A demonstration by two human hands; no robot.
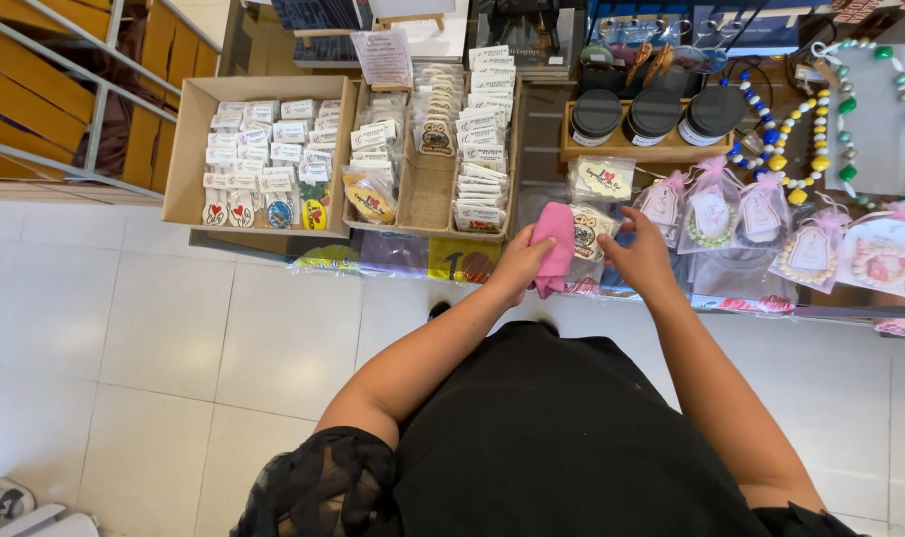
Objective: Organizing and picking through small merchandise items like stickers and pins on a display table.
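While the left hand (517,264) is closed on a pink cloth (554,249), the cloth hangs with its long axis almost upright, between both hands. Just beside it, the right hand (639,261) has its fingers pinched on a small clear packet (590,231) at the worktop (532,129) edge.

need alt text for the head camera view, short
Seen from above, a person's left hand holds a pink cloth while the right hand touches a small clear-wrapped packet at the edge of a display table of packaged trinkets.
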